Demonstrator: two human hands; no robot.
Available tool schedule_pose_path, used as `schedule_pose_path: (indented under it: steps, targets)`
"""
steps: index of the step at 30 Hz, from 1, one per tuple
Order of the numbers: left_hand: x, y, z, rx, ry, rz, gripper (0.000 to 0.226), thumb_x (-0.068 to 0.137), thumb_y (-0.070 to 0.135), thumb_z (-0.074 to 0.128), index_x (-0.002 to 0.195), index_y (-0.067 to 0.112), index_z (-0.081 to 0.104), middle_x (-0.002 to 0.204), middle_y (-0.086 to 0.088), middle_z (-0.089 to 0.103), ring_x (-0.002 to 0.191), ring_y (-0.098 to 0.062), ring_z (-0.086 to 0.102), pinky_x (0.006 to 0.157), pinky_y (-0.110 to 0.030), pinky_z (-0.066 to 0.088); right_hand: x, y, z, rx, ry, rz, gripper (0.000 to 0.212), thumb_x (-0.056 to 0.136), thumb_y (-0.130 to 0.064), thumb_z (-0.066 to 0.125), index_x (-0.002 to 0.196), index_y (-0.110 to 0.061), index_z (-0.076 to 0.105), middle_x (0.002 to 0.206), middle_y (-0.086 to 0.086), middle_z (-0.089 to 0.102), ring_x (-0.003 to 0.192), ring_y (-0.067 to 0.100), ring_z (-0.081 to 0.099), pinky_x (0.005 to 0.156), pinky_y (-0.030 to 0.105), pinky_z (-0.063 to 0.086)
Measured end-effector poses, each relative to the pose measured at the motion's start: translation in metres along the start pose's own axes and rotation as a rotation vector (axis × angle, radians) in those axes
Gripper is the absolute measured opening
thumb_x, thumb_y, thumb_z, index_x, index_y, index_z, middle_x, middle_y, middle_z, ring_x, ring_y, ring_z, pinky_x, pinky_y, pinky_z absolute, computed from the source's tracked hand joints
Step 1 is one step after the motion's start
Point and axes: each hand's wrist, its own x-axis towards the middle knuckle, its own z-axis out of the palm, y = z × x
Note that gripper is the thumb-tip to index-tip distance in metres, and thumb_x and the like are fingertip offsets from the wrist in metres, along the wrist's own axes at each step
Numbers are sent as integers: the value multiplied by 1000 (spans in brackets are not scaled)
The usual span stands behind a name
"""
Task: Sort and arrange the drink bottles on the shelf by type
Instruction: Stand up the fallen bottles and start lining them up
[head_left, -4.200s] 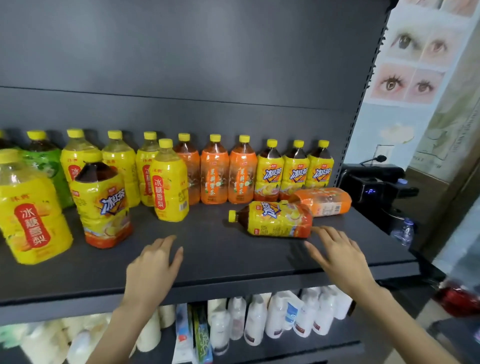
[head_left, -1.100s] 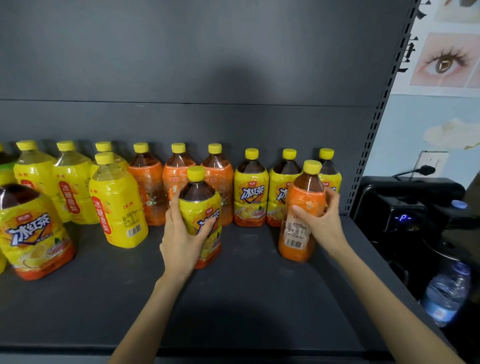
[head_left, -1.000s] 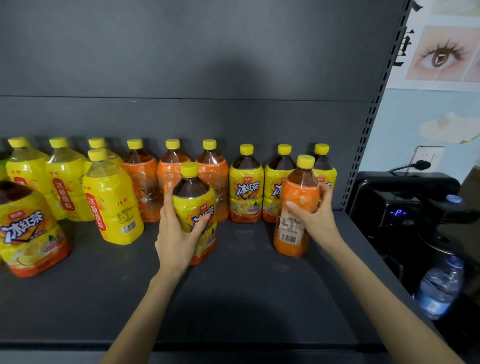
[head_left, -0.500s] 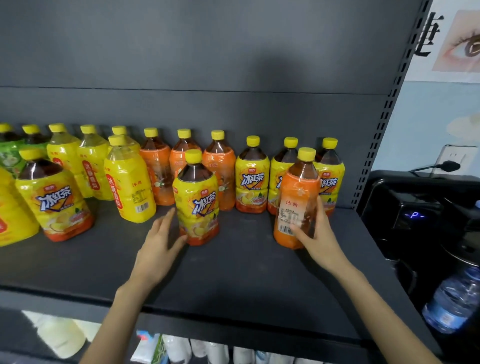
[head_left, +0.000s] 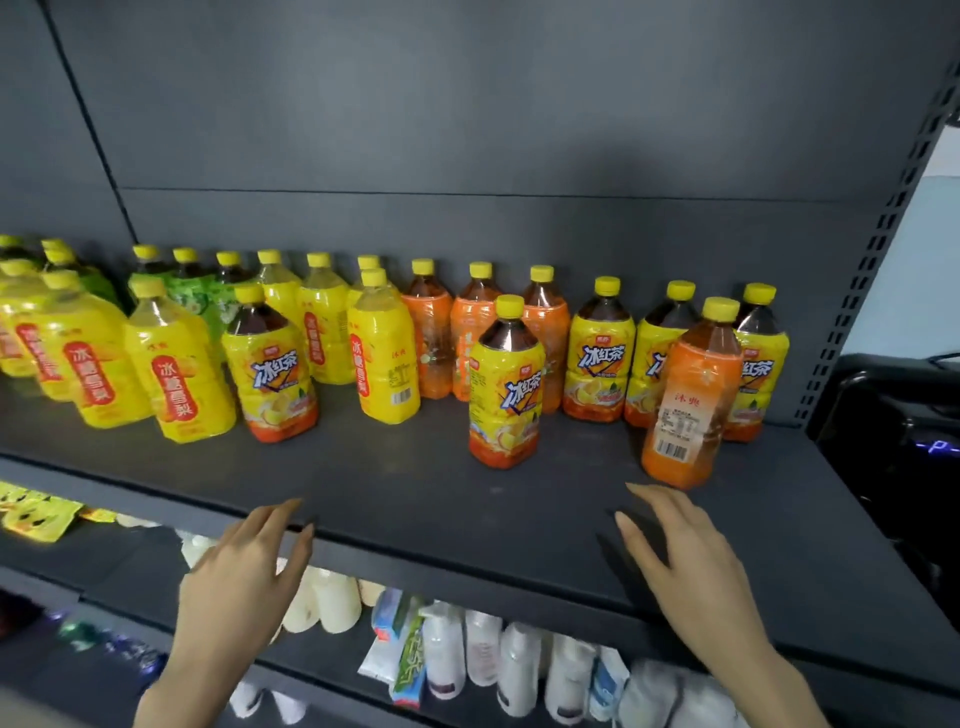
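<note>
The dark shelf (head_left: 415, 499) runs wide in front of both hands. The back row of bottles (head_left: 431, 343) stands along its rear wall, well beyond the fingertips, all with yellow caps up. Green and yellow labels lie off past the left hand, orange ones sit in the middle, and iced tea labels are beyond the right hand. Two bottles stand forward of that row. The orange bottle (head_left: 691, 405) is just beyond the right hand (head_left: 685, 556), upright with its long axis vertical and its barcode side turned toward the person. The fingertips are near its base but apart from it. The iced tea bottle (head_left: 506, 395) also stands upright, cap up and label facing out, beyond and between the two hands, nearer the right one. The right hand hovers over the shelf, fingers loosely extended, holding nothing. The left hand (head_left: 244, 577) hangs at the shelf's front lip, fingers straight, also empty. Below the hands, white bottles (head_left: 483, 654) sit on a lower level.
</note>
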Motion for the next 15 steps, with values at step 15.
schedule_pose_path:
  steps: [15]
  targets:
    - [-31, -200, -96, 4, -18, -30, 25, 90, 29, 58, 113, 24, 65, 106, 0, 66, 91, -32, 63, 58, -39, 51, -87, -175, 91, 42, -80, -8, 36, 94, -37, 51, 125, -21, 57, 123, -7, 58, 112, 18, 53, 88, 36, 45]
